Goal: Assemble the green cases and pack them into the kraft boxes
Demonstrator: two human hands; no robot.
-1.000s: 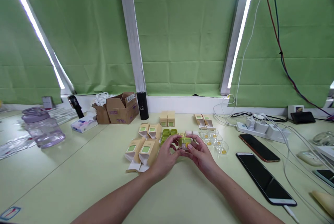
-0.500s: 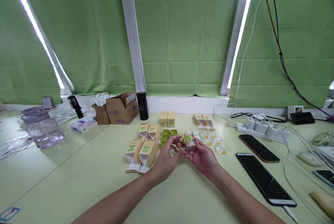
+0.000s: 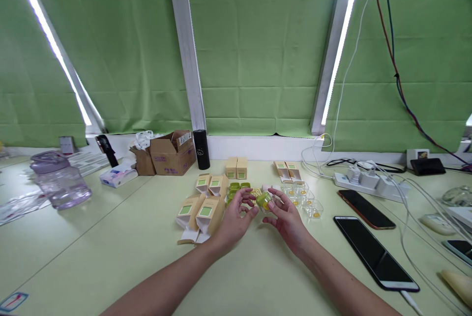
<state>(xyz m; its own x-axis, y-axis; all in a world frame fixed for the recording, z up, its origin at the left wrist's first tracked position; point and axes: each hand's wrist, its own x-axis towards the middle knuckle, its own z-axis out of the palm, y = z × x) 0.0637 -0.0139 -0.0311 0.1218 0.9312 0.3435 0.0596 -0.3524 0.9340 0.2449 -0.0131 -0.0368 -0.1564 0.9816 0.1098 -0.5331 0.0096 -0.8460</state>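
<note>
Between the thumb and fingers of my right hand [image 3: 288, 217] is a small clear container with a green top [image 3: 263, 201], tilted, a yellow spot showing at its side. My left hand [image 3: 238, 215] is just left of it, fingers curved and apart, with nothing in its grasp. Behind my left hand are several small green square cups [image 3: 233, 186]. Clear cups with yellow centres [image 3: 314, 209] stand in rows to the right of my right hand. Open beige cartons with green labels [image 3: 207, 215] lie left of my left hand.
Closed beige boxes [image 3: 236, 167] and flat-lying cartons [image 3: 288, 172] are farther back. Two phones [image 3: 374, 252], a power strip [image 3: 368, 186] and loose cables lie right. A brown cardboard box [image 3: 172, 154], black cylinder [image 3: 201, 149], tissue pack [image 3: 118, 174] and purple jug [image 3: 61, 181] stand left.
The small container has turned over in my right hand, its green top now tilted. My left fingers have come away from it and opened.
</note>
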